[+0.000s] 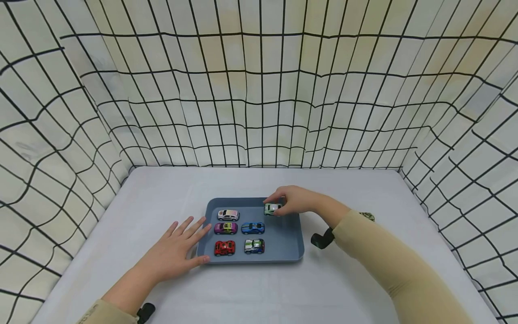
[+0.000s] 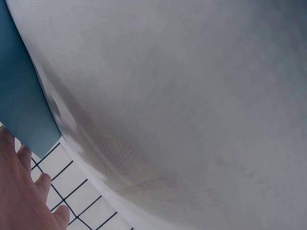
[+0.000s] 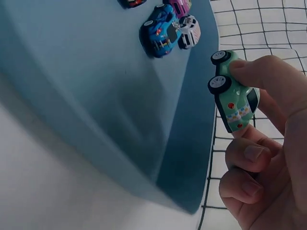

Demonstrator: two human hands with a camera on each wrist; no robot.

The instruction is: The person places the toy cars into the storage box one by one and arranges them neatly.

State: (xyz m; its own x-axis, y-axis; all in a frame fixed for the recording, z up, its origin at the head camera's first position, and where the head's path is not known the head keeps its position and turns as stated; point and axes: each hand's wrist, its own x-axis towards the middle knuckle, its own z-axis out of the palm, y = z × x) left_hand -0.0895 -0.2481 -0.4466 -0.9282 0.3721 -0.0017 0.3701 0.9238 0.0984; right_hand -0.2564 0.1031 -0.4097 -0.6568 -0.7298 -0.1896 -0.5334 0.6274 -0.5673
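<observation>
My right hand (image 1: 297, 200) pinches a light green toy car (image 3: 236, 93) between thumb and fingers, over the far right part of a blue-grey tray (image 1: 281, 243). My left hand (image 1: 174, 249) lies with fingers spread at the tray's left side, fingertips and thumb right at the rim. Inside the tray are a white toy car (image 1: 228, 215), a purple toy car (image 1: 225, 228) and a red toy car (image 1: 224, 248) in a left column. Beside them sit a blue toy car (image 1: 252, 228) and a silver-green toy car (image 1: 254, 246).
A patterned green toy car (image 1: 367, 216) lies on the white-covered table (image 1: 259, 292) right of the tray, partly hidden by the right sleeve. Black-gridded white netting (image 1: 263, 90) walls in the table's back and sides. A black wrist device (image 1: 322, 239) hangs under the right forearm.
</observation>
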